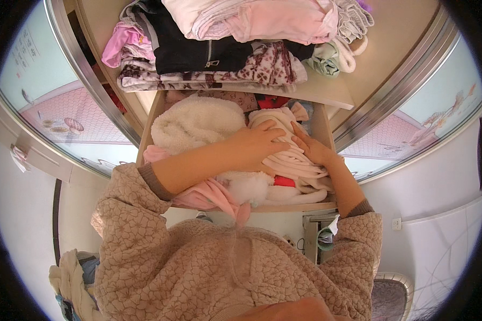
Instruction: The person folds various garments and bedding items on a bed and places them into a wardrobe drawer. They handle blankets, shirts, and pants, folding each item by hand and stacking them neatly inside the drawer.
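Both my hands press on a folded pale pink garment [285,160] at the right of an open wooden drawer [301,207]. My left hand [261,142] lies on its left part with the fingers spread. From the right, my right hand [309,146] rests on its side, fingers apart; whether either hand pinches the cloth cannot be told. A cream fleece item [197,120] fills the drawer's left part. Below my left forearm, a pink cloth [209,194] hangs over the front edge beside white fluffy fabric [249,188]. A bit of red cloth [284,181] shows beneath the garment.
Above the drawer, a shelf [333,96] holds folded clothes, among them a black zip garment [201,56] and pink fabric [273,20]. Curved-looking sliding doors [417,116] flank the opening. More clothes [74,281] lie at the lower left, and a grey-lined basket [389,297] stands lower right.
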Demonstrator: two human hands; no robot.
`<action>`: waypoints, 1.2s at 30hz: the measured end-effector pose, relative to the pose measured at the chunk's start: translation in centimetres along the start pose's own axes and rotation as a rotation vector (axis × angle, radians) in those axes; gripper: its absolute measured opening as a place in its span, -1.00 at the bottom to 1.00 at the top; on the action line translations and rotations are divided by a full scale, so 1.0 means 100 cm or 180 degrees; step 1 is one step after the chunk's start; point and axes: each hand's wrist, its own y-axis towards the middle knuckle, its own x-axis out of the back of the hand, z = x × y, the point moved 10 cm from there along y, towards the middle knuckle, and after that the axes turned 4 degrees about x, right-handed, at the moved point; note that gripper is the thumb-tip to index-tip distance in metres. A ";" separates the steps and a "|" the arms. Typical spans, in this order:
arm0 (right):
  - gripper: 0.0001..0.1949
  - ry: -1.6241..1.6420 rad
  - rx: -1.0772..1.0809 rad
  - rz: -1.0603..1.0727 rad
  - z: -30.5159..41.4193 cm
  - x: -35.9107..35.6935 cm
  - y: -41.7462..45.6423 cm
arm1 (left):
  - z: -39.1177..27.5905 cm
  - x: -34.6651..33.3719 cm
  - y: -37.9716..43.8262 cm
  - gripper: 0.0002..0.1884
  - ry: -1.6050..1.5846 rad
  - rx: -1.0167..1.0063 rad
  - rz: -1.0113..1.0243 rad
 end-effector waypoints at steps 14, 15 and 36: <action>-0.37 -0.1371 0.0128 -0.0003 0.053 0.027 -0.067 | 0.037 0.009 0.015 -0.62 0.1432 0.0338 -0.0770; -0.35 -0.1291 -0.0023 0.0076 0.047 0.018 -0.071 | 0.037 0.003 0.017 -0.61 0.1458 0.0356 -0.0621; -0.43 -0.1219 0.1061 -0.0869 0.097 0.041 -0.030 | 0.057 -0.004 0.002 -0.42 -0.0426 0.0039 -0.0087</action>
